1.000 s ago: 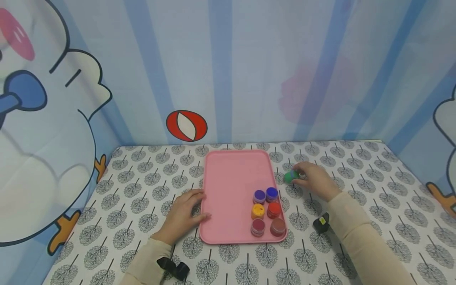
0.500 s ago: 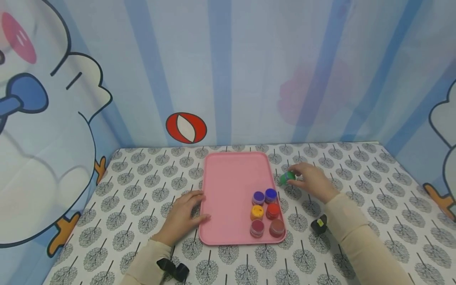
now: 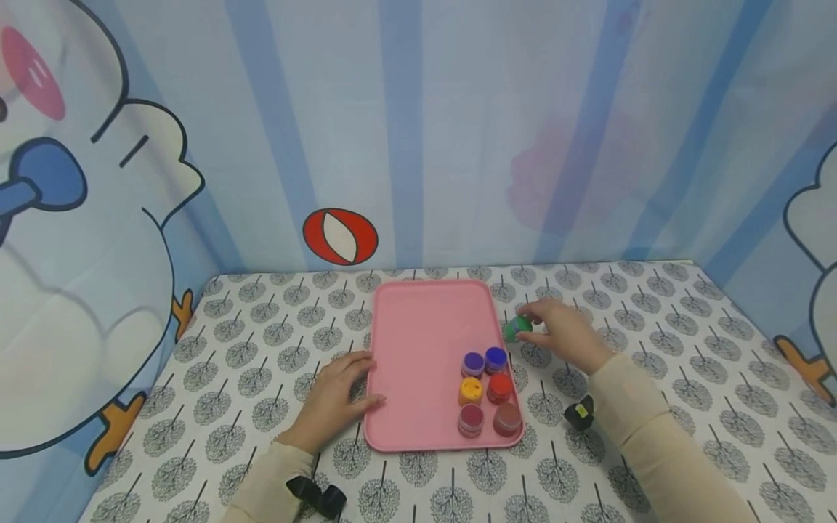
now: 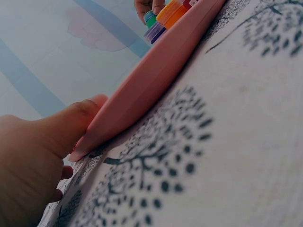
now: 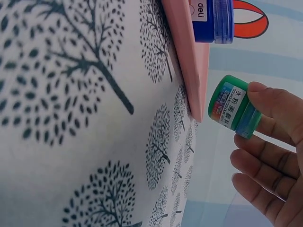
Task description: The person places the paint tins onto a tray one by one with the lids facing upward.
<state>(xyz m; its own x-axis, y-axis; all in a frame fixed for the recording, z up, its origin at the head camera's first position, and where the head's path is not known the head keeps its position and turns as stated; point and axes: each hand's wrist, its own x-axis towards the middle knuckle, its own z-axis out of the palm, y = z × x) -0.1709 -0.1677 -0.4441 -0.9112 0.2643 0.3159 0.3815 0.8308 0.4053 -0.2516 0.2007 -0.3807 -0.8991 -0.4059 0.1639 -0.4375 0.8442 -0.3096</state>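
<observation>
My right hand (image 3: pixel 565 334) pinches a small green paint jar (image 3: pixel 516 328) between thumb and fingers, just off the upper right edge of the pink tray (image 3: pixel 425 319). In the right wrist view the green jar (image 5: pixel 232 105) is tilted, its printed label showing, and held above the tablecloth. My left hand (image 3: pixel 336 392) rests at the tray's left edge, with fingers relaxed and the thumb (image 4: pixel 85 111) touching the rim. Toward the tray's lower right stand purple (image 3: pixel 474 365), blue (image 3: pixel 495 359), yellow (image 3: pixel 471 391), red (image 3: pixel 500 388), dark red (image 3: pixel 471 420) and brown (image 3: pixel 507 419) paint jars.
A white tablecloth (image 3: pixel 261 349) printed with grey trees lies under the tray. Behind the table hangs a pale blue striped curtain (image 3: pixel 458 145) with cartoon figures. Black straps (image 3: pixel 317 495) with small cameras sit at both wrists.
My right hand has carried the green paint jar leftward, from the tablecloth to close by the tray's right rim. The left hand has stayed in place.
</observation>
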